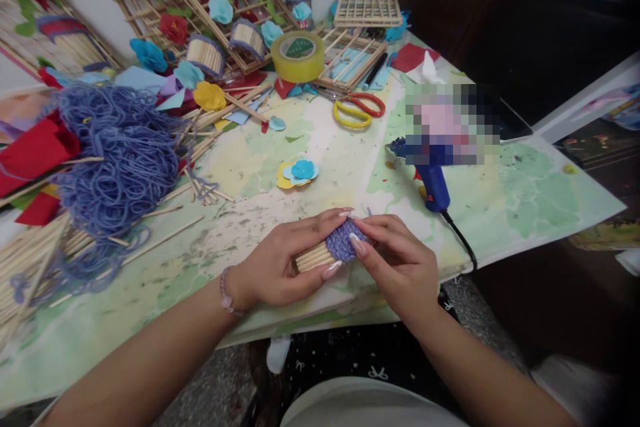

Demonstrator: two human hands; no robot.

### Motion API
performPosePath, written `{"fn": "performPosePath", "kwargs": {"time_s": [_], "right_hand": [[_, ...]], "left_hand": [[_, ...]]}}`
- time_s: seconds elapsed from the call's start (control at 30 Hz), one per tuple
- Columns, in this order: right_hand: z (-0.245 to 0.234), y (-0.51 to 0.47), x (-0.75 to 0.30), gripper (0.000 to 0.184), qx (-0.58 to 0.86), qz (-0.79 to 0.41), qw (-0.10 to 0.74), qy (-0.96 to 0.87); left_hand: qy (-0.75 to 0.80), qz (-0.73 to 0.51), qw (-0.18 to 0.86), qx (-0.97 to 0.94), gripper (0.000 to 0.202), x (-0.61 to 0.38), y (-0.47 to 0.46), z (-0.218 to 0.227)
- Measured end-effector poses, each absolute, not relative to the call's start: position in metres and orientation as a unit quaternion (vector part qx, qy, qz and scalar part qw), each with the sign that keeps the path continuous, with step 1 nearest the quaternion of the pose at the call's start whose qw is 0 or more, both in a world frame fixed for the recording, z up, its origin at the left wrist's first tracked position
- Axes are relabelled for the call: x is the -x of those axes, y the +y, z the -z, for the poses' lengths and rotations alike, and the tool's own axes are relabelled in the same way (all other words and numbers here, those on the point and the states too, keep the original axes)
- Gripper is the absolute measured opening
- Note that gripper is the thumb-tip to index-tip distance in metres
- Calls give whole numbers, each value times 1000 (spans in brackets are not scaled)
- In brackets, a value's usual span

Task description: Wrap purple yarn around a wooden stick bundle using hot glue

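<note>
Close to the table's front edge, my left hand [295, 250] is wrapped round a small bundle of wooden sticks [314, 257], lying sideways between thumb and fingers. Purple yarn [340, 240] covers the bundle's right end in tight rows. From the right, my right hand [400, 257] presses thumb and fingertips onto that yarn-covered end. A short yarn tail shows just above the fingers. Beyond my hands lies a layered paper flower [299, 173] in blue and yellow. A blue hot glue gun [434, 177] stands to the right, its black cord running off the table edge.
A big tangle of purple yarn [117, 153] and loose wooden sticks [35, 273] spread over the left side. Farther back are scissors [357, 110], a roll of yellow tape [298, 57], a stick frame [367, 11] and small stick pots [205, 55]. Paper flowers hang on a lattice behind.
</note>
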State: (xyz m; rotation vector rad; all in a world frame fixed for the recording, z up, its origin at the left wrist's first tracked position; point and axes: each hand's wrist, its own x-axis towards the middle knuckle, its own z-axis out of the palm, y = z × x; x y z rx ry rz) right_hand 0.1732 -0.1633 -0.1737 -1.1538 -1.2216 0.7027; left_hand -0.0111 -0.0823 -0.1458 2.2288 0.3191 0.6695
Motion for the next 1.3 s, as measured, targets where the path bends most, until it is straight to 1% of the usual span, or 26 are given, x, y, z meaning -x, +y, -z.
{"fn": "performPosePath", "kwargs": {"time_s": [0.03,0.07,0.13,0.2,0.27,0.33,0.43,0.5,0.57,0.63,0.7,0.77,0.8,0.83,0.87,0.93,1.0,1.07,1.13,1.17,1.23,1.3], "right_hand": [[174,-162,-175,19,494,-333,618,-514],[174,-161,-178,18,481,-376,624,-487],[173,-157,-185,33,447,-478,635,-410],[171,-153,-189,43,430,-539,627,-363],[169,-151,-191,40,450,-533,592,-404],[166,-151,-189,39,469,-498,549,-480],[166,-153,-185,41,463,-478,527,-528],[167,-152,-183,40,449,-487,533,-527],[170,-150,-182,43,427,-504,537,-526],[172,-147,-179,43,409,-520,541,-519],[174,-144,-175,46,415,-509,555,-510],[175,-142,-168,53,447,-469,580,-493],[175,-142,-164,53,464,-450,589,-485],[175,-143,-159,49,476,-446,589,-477],[174,-144,-154,42,478,-457,581,-474],[172,-147,-145,30,465,-498,537,-497],[168,-148,-136,31,457,-510,467,-560],[162,-146,-130,36,479,-468,397,-627],[157,-141,-126,30,510,-421,350,-664],[156,-137,-126,24,516,-413,345,-667],[155,-128,-126,15,494,-462,365,-640],[155,-118,-129,16,446,-540,393,-596]], "left_hand": [[123,-264,382,-877,71,11,-82,147],[122,-266,377,-879,71,12,-82,148],[135,-277,366,-878,70,12,-81,150],[167,-291,359,-871,64,13,-81,152],[205,-303,375,-852,58,13,-81,152],[231,-304,433,-817,55,11,-83,150],[243,-285,531,-760,62,9,-85,146],[239,-257,538,-767,71,9,-86,144],[237,-236,503,-797,75,11,-85,144],[250,-255,451,-818,75,12,-83,145],[286,-309,404,-812,68,12,-83,147],[335,-373,359,-788,58,11,-83,151],[358,-398,338,-774,53,11,-82,152],[379,-417,318,-763,49,10,-82,153],[396,-432,297,-753,46,9,-82,154],[422,-448,256,-745,41,9,-82,155],[431,-449,214,-753,36,9,-81,155],[433,-442,180,-765,30,10,-82,154],[437,-439,167,-767,28,10,-82,153],[440,-440,169,-764,29,10,-82,152],[446,-439,186,-758,32,12,-81,148],[444,-425,207,-761,32,16,-79,142]]}}
